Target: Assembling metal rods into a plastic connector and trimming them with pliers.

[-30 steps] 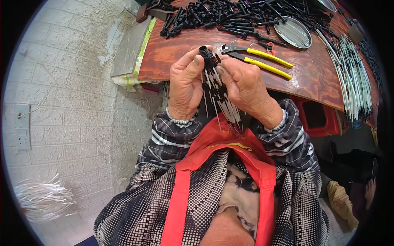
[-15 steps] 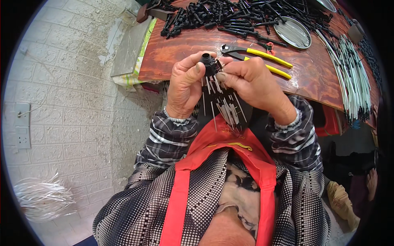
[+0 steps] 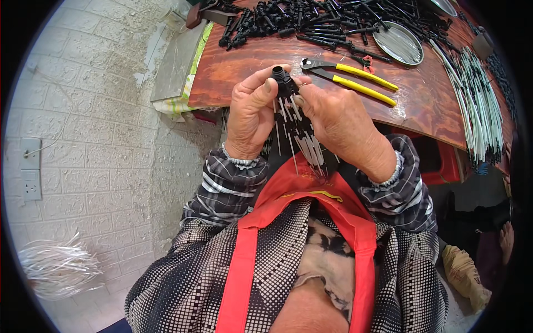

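Between both hands, just in front of the table edge, is a black plastic hub (image 3: 284, 82) with a ribbed round top. Thin white rods (image 3: 311, 151) hang below it in a bundle and fan out over my lap. My left hand (image 3: 247, 116) grips the hub from the left, thumb pressed against its side. On the other side, my right hand (image 3: 343, 121) has its fingertips pinched close against the hub; what sits between them is too small to make out. Beyond the right hand, pliers (image 3: 363, 86) with yellow handles lie on the table.
Black plastic rod parts (image 3: 311, 25) are heaped along the far side of the wooden table (image 3: 222, 72). A metal dish (image 3: 398, 43) holds thin pieces. Bundled white rods (image 3: 480, 111) lie at the right edge. White strips (image 3: 58, 269) stand out by the left wall. Another person's hand (image 3: 506, 240) shows far right.
My right hand has turned and lowered slightly, its fingertips still at the hub. The hub has tipped a little, and the hanging rods have shifted with it.
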`<state>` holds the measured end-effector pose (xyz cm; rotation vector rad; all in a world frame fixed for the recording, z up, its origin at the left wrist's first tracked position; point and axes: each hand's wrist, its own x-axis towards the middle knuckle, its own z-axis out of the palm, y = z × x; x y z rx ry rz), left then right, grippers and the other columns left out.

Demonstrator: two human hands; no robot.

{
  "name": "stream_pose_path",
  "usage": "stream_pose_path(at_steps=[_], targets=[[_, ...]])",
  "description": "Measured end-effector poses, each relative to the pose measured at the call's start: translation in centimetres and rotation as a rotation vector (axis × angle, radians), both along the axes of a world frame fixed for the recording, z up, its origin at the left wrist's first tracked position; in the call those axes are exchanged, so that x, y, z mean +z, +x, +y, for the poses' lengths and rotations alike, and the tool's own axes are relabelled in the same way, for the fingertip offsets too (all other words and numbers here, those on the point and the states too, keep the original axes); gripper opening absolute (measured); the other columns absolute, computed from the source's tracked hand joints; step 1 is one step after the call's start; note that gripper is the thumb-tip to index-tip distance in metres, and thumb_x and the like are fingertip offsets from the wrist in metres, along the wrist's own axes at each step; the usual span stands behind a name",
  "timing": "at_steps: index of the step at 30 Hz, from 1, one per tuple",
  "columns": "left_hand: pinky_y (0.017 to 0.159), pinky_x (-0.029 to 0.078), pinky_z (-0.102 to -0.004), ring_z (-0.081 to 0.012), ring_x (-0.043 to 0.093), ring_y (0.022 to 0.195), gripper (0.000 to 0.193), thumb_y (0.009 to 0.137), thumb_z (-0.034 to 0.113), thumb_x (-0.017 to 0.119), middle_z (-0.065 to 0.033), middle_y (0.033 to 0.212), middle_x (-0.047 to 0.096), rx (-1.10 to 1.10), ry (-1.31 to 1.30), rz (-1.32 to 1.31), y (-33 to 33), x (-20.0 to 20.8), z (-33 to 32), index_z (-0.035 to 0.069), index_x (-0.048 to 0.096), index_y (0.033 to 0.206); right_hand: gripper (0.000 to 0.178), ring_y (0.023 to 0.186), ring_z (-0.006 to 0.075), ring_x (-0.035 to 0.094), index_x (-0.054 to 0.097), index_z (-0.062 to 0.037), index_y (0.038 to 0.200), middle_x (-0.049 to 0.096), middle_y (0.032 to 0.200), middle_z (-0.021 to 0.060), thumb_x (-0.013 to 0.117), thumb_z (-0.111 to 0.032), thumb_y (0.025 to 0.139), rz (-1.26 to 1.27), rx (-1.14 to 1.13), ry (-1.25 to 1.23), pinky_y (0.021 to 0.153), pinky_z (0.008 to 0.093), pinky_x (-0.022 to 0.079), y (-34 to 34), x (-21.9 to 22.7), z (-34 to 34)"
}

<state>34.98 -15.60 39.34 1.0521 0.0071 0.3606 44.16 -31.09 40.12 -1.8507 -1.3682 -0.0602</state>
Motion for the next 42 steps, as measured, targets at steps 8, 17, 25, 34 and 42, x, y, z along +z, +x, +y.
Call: stream_pose_path(at_steps=[8,17,25,34,42], targets=[[0.095,0.049,-0.0430,-0.0338,0.061,0.108,0.042,0.089,0.024,0.067,-0.0198,0.104,0.067,-0.054,0.040,-0.026,-0.4,-0.5,0.5,-0.006,0.058,0.118,0.019,0.046,0.0144,0.057,0.066,0.0035,0.082,0.061,0.057,0.0069,0.065,-0.014,0.089,0.424,0.250,0.073,0.045,0.0256,0.044,1.4,-0.4,-0.2],[0.091,0.049,-0.0332,-0.0206,0.062,0.100,0.042,0.088,0.024,0.069,-0.0136,0.105,0.066,-0.184,0.098,-0.062,-0.6,-0.1,0.7,-0.005,0.060,0.116,0.018,0.046,0.0050,0.051,0.068,-0.0011,0.076,0.058,0.057,-0.0010,0.078,-0.016,0.078,0.972,0.258,-0.099,0.044,0.0195,0.039,2.2,-0.2,-0.2],[0.093,0.045,-0.0310,-0.0186,0.059,0.103,0.048,0.089,0.035,0.067,-0.0100,0.109,0.064,-0.283,0.330,-0.040,-0.8,0.3,1.5,-0.005,0.061,0.114,0.027,0.061,0.0055,0.047,0.071,-0.0055,0.082,0.053,0.068,-0.0055,0.087,-0.016,0.063,0.656,0.151,0.145,0.053,0.0187,0.036,2.3,0.3,-0.2],[0.078,0.055,-0.0361,-0.0261,0.067,0.082,0.055,0.086,0.040,0.068,-0.0172,0.094,0.065,-0.442,0.053,-0.104,0.1,-0.3,0.0,-0.008,0.059,0.109,0.050,0.077,0.0072,0.051,0.072,-0.0091,0.102,0.057,0.088,-0.0026,0.089,-0.011,0.054,0.446,0.317,0.189,0.061,0.0211,0.040,3.0,0.0,0.1],[0.066,0.056,-0.0333,-0.0261,0.066,0.069,0.064,0.084,0.039,0.069,-0.0180,0.086,0.065,-0.361,-0.027,-0.090,-0.2,-0.8,-0.3,-0.011,0.052,0.120,0.056,0.080,0.0087,0.056,0.070,-0.0065,0.107,0.059,0.090,-0.0008,0.088,-0.014,0.055,0.664,0.296,0.077,0.063,0.0215,0.043,2.3,0.7,0.2]])
